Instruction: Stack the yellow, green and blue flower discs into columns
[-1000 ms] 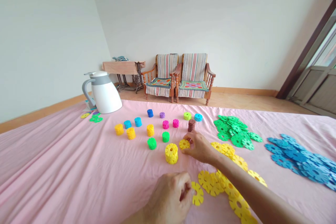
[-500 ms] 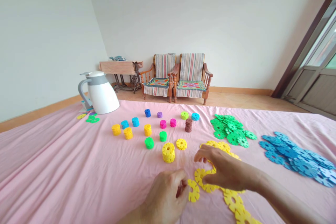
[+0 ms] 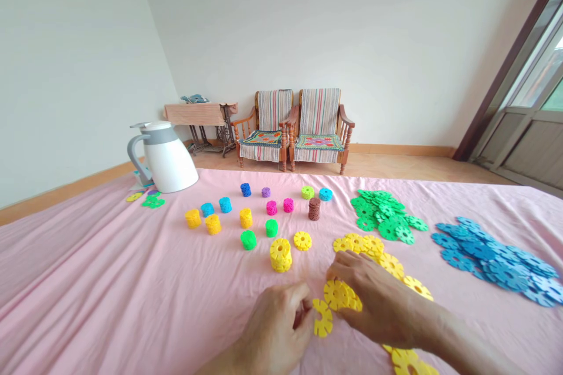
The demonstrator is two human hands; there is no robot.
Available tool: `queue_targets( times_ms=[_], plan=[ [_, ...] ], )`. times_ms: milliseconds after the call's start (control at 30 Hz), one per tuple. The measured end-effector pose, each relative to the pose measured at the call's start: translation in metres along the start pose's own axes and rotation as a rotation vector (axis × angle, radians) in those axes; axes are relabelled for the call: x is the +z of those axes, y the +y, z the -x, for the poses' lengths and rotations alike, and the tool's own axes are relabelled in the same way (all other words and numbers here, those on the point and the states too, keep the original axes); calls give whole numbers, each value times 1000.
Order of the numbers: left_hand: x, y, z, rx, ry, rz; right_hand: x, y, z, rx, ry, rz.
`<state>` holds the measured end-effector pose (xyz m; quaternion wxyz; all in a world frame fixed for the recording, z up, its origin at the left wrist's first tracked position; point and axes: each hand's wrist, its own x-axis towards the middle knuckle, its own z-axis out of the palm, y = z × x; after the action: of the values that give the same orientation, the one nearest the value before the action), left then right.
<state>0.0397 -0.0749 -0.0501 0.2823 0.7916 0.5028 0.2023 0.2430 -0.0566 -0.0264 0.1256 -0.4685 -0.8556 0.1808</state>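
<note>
Several yellow discs (image 3: 338, 295) lie on the pink cloth (image 3: 109, 281) between the thumb and bent fingers of the person's right hand (image 3: 373, 296), which reaches over them palm down; from where I stand I cannot tell whether it is squeezing any of them. The left hand (image 3: 281, 319) is curled, with a single notched disc (image 3: 324, 318) right at its fingertips, and whether that piece is pinched there or merely lies beside them I can't make out. More of the yellow pile (image 3: 393, 265) shows beyond the right hand and on the near side of its forearm. Ahead of the hands stands a short yellow stack (image 3: 280, 256), and just past it to the right a flat yellow disc (image 3: 302, 241) rests on its own. Farther off, small stacks (image 3: 248, 239) are scattered about: two green, three orange, two pink, one brown, and others in blue, purple and lime. Over to the right lie a loose green heap (image 3: 382, 214) and a blue heap (image 3: 488, 255). At the far left of the cloth stands a white jug (image 3: 171, 158), and two wooden armchairs (image 3: 319, 114) sit in front of the wall (image 3: 373, 41).
</note>
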Motion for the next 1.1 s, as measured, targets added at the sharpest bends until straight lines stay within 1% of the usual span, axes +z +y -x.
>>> queue_targets(
  times_ms=[100, 167, 267, 400, 500, 633, 800, 1100],
  plan=[
    [1, -1, 0, -5, -1, 0, -3, 3, -8, 13, 45, 10],
    [1, -1, 0, -11, 0, 0, -6, 6, -12, 26, 47, -2],
    [1, -2, 0, -6, 11, 0, -12, 8, -10, 14, -2, -36],
    [0, -2, 1, 8, 13, 0, -18, 6, 2, -22, -98, -86],
    [0, -2, 0, 11, 12, 7, -17, 6, 7, -59, -131, -87],
    [0, -1, 0, 7, -2, 4, -12, 10, 6, -99, -118, -98],
    [-1, 0, 0, -1, -17, 1, -11, 9, 3, -102, -121, -85],
    [-1, 0, 0, 4, -1, -14, -9, 10, -1, -119, -125, -117]
  ],
)
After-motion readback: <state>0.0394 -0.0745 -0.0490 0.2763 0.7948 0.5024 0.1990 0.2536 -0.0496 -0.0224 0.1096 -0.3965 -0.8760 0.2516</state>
